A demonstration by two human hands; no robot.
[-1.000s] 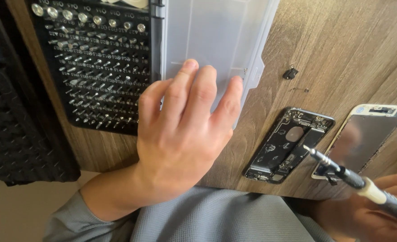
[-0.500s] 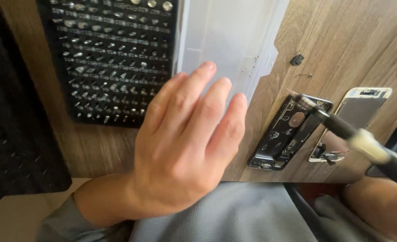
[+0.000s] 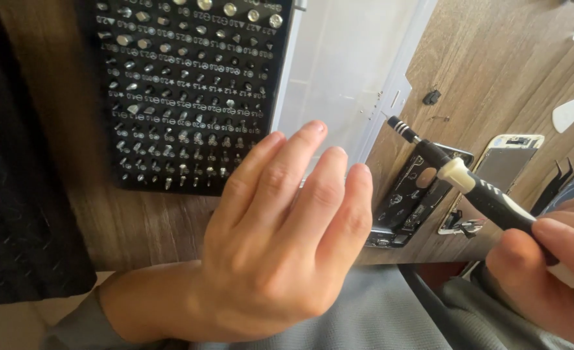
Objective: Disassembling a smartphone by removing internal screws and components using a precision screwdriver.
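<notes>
My left hand hovers flat with fingers apart and holds nothing, just below the black screwdriver bit set and its clear plastic lid. In my right hand I grip a black precision screwdriver with a white collar, its tip pointing up-left over the lid's edge. Under the shaft lies an opened phone body with its insides exposed. Beside it on the right rests the detached phone screen, partly hidden by the screwdriver.
The wooden table carries a small black part, a white triangular pick and black tweezers at the right. A black textured mat covers the left side. Grey clothing fills the bottom.
My left hand has drawn back from the lid toward me and lifted. The right hand has swung the screwdriver up and left, across the opened phone toward the lid.
</notes>
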